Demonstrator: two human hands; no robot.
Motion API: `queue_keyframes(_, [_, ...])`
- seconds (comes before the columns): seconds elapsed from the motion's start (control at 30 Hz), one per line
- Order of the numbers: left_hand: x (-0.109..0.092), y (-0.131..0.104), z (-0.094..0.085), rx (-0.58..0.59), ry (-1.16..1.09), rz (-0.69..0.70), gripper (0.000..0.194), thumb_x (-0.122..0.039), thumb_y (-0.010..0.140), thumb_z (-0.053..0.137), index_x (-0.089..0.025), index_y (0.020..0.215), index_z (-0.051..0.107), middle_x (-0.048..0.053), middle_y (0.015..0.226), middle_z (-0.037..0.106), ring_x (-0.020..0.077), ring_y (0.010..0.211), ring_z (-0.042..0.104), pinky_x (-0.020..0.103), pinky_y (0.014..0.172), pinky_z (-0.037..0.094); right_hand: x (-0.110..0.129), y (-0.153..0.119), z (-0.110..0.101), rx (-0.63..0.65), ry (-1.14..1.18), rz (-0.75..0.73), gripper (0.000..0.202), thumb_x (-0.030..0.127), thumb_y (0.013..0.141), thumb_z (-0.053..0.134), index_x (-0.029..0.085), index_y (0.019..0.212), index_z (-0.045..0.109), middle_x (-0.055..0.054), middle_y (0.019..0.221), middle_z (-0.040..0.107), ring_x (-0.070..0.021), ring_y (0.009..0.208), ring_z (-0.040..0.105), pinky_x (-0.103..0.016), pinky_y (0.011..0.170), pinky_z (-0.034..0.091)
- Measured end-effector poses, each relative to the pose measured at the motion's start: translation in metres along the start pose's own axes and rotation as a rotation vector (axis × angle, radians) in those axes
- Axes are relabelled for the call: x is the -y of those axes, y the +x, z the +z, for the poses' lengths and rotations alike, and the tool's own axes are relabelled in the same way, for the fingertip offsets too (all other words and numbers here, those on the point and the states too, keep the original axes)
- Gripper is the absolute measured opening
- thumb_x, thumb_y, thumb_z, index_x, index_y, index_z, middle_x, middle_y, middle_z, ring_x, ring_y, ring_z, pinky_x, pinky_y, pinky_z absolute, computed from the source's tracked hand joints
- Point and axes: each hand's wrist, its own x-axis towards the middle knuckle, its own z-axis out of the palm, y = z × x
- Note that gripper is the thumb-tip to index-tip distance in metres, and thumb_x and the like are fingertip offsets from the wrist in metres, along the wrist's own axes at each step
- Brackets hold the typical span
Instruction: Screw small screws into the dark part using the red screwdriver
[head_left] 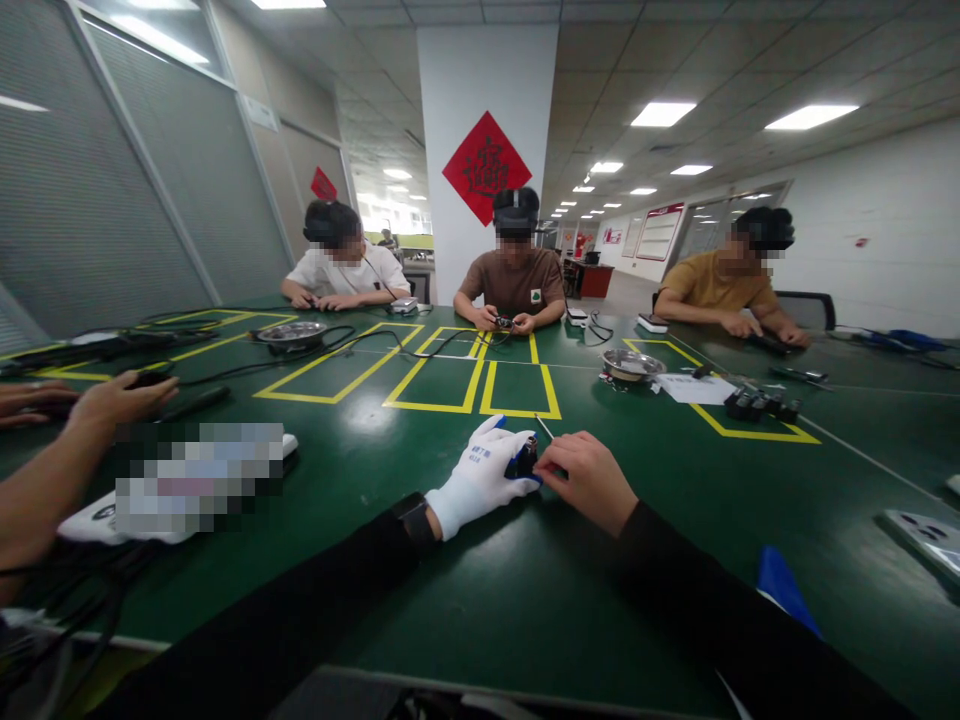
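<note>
My left hand (484, 470) wears a white glove with blue fingertips and is wrapped around a small black part (526, 456). The glove hides much of this part, so its kind does not show. My bare right hand (589, 475) is closed in a pinch at the right side of the black part. What its fingertips hold, if anything, is hidden. Just above those fingers a thin light rod (544, 427) sticks up at a slant; whether it is held or lies on the table I cannot tell.
The green table (360, 560) carries yellow tape outlines. Metal bowls (632, 364), several black parts (761, 404) and a white paper (694, 388) lie on it. A blue item (784, 590) is at the right, a white device (289, 445) at the left. Co-workers sit around.
</note>
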Motion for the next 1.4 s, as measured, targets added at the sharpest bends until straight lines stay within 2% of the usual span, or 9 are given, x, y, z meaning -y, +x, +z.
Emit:
queue_keyframes(0.4, [0.001, -0.001, 0.000, 0.007, 0.002, -0.010, 0.053, -0.040, 0.069, 0.069, -0.021, 0.117, 0.055, 0.007, 0.106, 0.065, 0.0252, 0.104, 0.058, 0.049, 0.109, 0.024, -0.004, 0.000, 0.001, 0.018, 0.045, 0.006, 0.006, 0.020, 0.081, 0.060, 0.020, 0.078, 0.065, -0.001, 0.074, 0.064, -0.0153, 0.073, 0.056, -0.029, 0.073, 0.034])
queue_keyframes(0.57, [0.000, -0.001, -0.002, 0.028, -0.058, -0.037, 0.062, -0.044, 0.071, 0.067, -0.021, 0.125, 0.050, 0.007, 0.107, 0.065, 0.0256, 0.105, 0.057, 0.050, 0.111, 0.021, -0.009, -0.001, -0.002, -0.145, 0.092, 0.253, 0.011, 0.024, 0.086, 0.051, 0.019, 0.084, 0.060, -0.003, 0.081, 0.062, -0.0167, 0.077, 0.055, -0.029, 0.071, 0.038])
queue_keyframes(0.67, [-0.002, -0.004, -0.007, 0.019, -0.167, -0.083, 0.076, -0.051, 0.064, 0.070, -0.021, 0.130, 0.047, 0.009, 0.120, 0.060, 0.0309, 0.119, 0.047, 0.052, 0.112, 0.016, -0.021, -0.004, 0.003, -0.121, 0.025, 0.375, 0.012, 0.026, 0.083, 0.054, 0.019, 0.092, 0.058, -0.006, 0.091, 0.060, -0.0194, 0.085, 0.054, -0.030, 0.074, 0.040])
queue_keyframes(0.77, [0.003, -0.003, -0.012, -0.098, -0.410, -0.191, 0.068, -0.052, 0.077, 0.057, -0.022, 0.135, 0.042, 0.009, 0.130, 0.054, 0.0301, 0.129, 0.038, 0.049, 0.112, 0.017, -0.032, -0.007, 0.009, -0.027, -0.058, 0.442, 0.018, 0.027, 0.079, 0.057, 0.019, 0.096, 0.058, -0.007, 0.093, 0.058, -0.0214, 0.089, 0.054, -0.031, 0.075, 0.041])
queue_keyframes(0.83, [0.012, 0.001, -0.012, -0.256, -0.659, -0.298, 0.055, -0.050, 0.088, 0.040, -0.020, 0.134, 0.043, 0.010, 0.130, 0.054, 0.0255, 0.123, 0.046, 0.044, 0.111, 0.024, -0.036, -0.008, 0.012, -0.001, -0.084, 0.487, 0.018, 0.026, 0.078, 0.056, 0.020, 0.095, 0.058, -0.008, 0.095, 0.057, -0.0218, 0.092, 0.053, -0.030, 0.074, 0.041])
queue_keyframes(1.03, [0.060, 0.010, -0.001, -0.603, -1.183, -0.689, 0.061, -0.060, 0.086, 0.033, -0.013, 0.115, 0.058, 0.012, 0.112, 0.066, 0.0249, 0.108, 0.060, 0.045, 0.106, 0.032, -0.042, -0.009, 0.016, 0.111, 0.046, 0.711, 0.024, 0.025, 0.072, 0.058, 0.019, 0.095, 0.059, -0.005, 0.085, 0.060, -0.0175, 0.070, 0.056, -0.026, 0.060, 0.036])
queue_keyframes(1.2, [0.063, 0.014, 0.007, -0.680, -1.240, -0.676, 0.056, -0.057, 0.087, 0.035, -0.015, 0.115, 0.058, 0.011, 0.120, 0.062, 0.0233, 0.112, 0.058, 0.044, 0.104, 0.034, -0.044, -0.006, 0.019, -0.209, 0.451, 0.780, 0.011, 0.027, 0.074, 0.057, 0.018, 0.078, 0.060, -0.001, 0.060, 0.057, -0.0153, 0.056, 0.053, -0.026, 0.056, 0.037])
queue_keyframes(1.33, [0.023, 0.029, 0.018, -0.780, -1.177, -0.602, 0.053, -0.050, 0.092, 0.027, -0.015, 0.121, 0.054, 0.011, 0.128, 0.056, 0.0198, 0.118, 0.053, 0.039, 0.108, 0.031, -0.036, -0.002, 0.018, -0.360, 0.595, 0.771, 0.026, 0.041, 0.084, 0.046, 0.017, 0.086, 0.056, 0.003, 0.054, 0.051, -0.0135, 0.049, 0.051, -0.025, 0.052, 0.041])
queue_keyframes(1.4, [0.002, 0.033, 0.022, -0.723, -1.143, -0.590, 0.051, -0.048, 0.093, 0.026, -0.016, 0.125, 0.050, 0.011, 0.132, 0.053, 0.0198, 0.120, 0.052, 0.039, 0.109, 0.031, -0.030, -0.003, 0.016, -0.468, 0.686, 0.724, 0.028, 0.045, 0.084, 0.050, 0.018, 0.081, 0.054, 0.004, 0.052, 0.049, -0.0124, 0.048, 0.049, -0.025, 0.053, 0.041])
